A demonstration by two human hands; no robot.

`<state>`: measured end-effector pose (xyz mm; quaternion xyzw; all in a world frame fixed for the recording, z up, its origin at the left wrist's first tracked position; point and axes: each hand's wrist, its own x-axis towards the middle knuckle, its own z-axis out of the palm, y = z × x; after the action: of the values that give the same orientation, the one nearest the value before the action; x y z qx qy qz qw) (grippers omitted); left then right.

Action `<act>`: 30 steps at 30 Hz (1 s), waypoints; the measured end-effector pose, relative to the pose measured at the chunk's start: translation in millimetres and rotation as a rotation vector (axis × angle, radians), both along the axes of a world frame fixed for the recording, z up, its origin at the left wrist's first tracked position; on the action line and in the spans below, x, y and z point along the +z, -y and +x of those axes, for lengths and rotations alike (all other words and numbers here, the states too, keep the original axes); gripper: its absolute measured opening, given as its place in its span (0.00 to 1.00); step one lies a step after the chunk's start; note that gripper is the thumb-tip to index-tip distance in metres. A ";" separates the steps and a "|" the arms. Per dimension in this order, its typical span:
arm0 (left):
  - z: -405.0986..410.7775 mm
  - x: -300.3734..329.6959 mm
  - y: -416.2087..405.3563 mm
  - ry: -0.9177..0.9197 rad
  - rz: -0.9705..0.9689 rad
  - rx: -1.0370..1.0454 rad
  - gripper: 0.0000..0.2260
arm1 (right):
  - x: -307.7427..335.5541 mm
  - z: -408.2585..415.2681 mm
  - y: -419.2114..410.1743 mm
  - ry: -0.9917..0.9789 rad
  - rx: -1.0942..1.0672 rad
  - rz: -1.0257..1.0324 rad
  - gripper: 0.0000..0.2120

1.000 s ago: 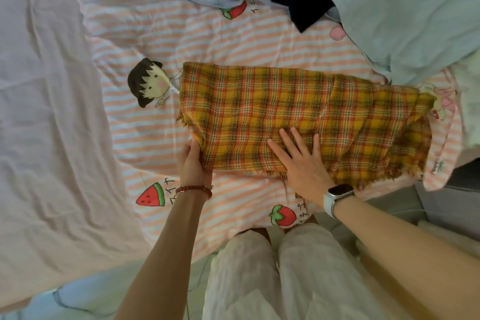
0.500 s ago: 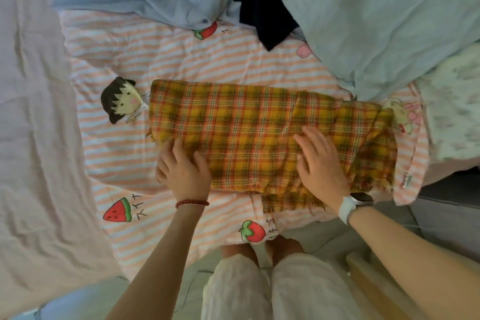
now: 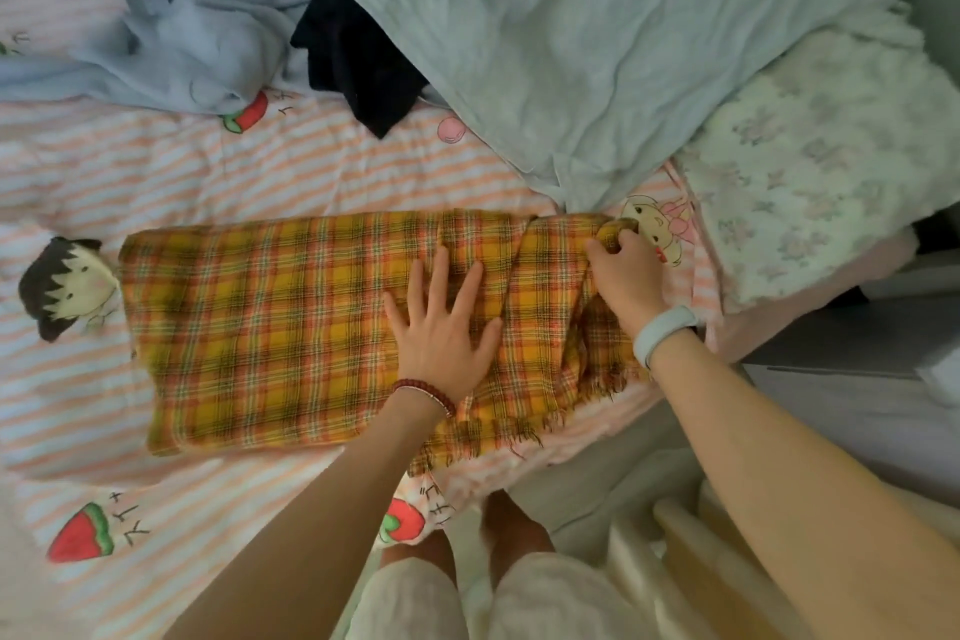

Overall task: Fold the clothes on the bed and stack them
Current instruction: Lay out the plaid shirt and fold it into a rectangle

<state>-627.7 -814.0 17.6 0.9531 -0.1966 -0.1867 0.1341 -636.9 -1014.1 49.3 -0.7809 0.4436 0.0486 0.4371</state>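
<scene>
A yellow and orange plaid cloth (image 3: 270, 322), folded into a long band, lies across the striped cartoon bedsheet (image 3: 249, 172). My left hand (image 3: 441, 327) presses flat on its middle with fingers spread. At the cloth's right end my right hand (image 3: 623, 276) grips the far corner, fingers curled round the fabric. A frayed edge hangs toward me below the right end.
A light blue garment (image 3: 187, 26) is crumpled at the back left, a dark navy one (image 3: 353, 57) beside it, and a large pale blue-grey cloth (image 3: 597, 42) at the back right. A floral quilt (image 3: 821, 161) lies far right. The bed's edge runs by my legs.
My left hand has moved from the cloth's left end to its middle. My right hand has slid right and taken hold of the far right corner.
</scene>
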 end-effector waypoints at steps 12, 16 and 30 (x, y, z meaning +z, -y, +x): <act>7.0 4.0 8.2 -0.069 -0.047 0.139 0.29 | -9.4 -25.1 30.8 0.182 -0.393 -0.103 0.04; 14.9 11.4 23.4 0.031 -0.044 0.083 0.30 | -7.4 -18.1 26.1 0.132 -0.031 -0.147 0.10; 24.5 6.6 41.6 0.071 0.072 -0.014 0.27 | -14.6 -27.3 5.1 -0.007 0.068 -0.032 0.07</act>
<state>-603.2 -855.6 24.3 0.9619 -0.2012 -0.1609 0.0915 -664.3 -1019.2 34.6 -0.8021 0.4191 0.0588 0.4213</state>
